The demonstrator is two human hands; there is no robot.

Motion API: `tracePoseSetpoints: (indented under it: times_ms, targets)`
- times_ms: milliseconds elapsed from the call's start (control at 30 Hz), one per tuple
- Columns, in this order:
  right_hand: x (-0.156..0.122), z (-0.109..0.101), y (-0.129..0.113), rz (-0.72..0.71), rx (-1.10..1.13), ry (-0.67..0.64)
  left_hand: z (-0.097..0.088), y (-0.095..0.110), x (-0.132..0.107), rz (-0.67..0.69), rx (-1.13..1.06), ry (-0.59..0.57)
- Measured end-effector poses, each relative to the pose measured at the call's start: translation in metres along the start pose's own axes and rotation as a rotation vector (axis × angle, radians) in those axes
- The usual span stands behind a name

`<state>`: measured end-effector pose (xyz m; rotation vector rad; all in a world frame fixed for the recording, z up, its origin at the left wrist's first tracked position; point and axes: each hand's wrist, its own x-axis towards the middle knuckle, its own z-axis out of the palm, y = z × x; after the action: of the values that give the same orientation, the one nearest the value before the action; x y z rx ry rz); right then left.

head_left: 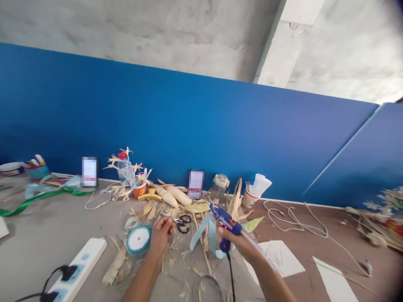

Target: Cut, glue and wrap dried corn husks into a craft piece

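Observation:
My right hand is wrapped round the grip of a blue hot glue gun, its nozzle pointing up and to the left. A glue stick trails from its back and a black cord hangs below. My left hand is closed in a pinch, and whatever its fingers hold is too small to make out. Just right of those fingers lie black-handled scissors. A roll of teal ribbon rests beside my left wrist. Light blue ribbon loops on the table between my hands, among scraps of dried corn husk.
A white power strip with black plugs lies at the front left. Along the blue partition stand two phones, a jar, cups and a bottle with husk flowers. Cables and white paper are on the right.

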<state>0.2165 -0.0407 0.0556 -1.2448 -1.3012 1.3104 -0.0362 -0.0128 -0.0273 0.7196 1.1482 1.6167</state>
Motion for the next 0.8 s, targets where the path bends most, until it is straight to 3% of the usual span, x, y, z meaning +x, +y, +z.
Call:
tracePoseSetpoints:
  times_ms: [167, 233, 300, 367, 500, 700, 800]
  targets:
    - [0.009, -0.024, -0.051, -0.217, -0.232, 0.133, -0.001, 0.0, -0.002, -0.017, -0.021, -0.045]
    - [0.009, -0.031, -0.069, -0.245, -0.177, 0.15, -0.001, 0.001, -0.002, -0.029, -0.019, -0.042]
    - [0.009, -0.031, -0.077, -0.232, -0.02, 0.052, -0.001, 0.003, -0.001, -0.046, -0.021, -0.041]
    - [0.01, -0.022, -0.075, -0.184, 0.139, -0.042, 0.0, 0.005, -0.002, -0.063, -0.033, -0.043]
    - [0.015, 0.004, -0.054, -0.033, 0.112, -0.014, 0.007, 0.013, -0.009, -0.074, -0.093, -0.089]
    - [0.017, 0.026, -0.039, 0.007, 0.338, -0.142, 0.014, 0.016, -0.022, -0.172, -0.23, -0.308]
    - [0.017, 0.033, -0.038, 0.01, 0.388, -0.232, 0.014, 0.015, -0.02, -0.153, -0.213, -0.26]
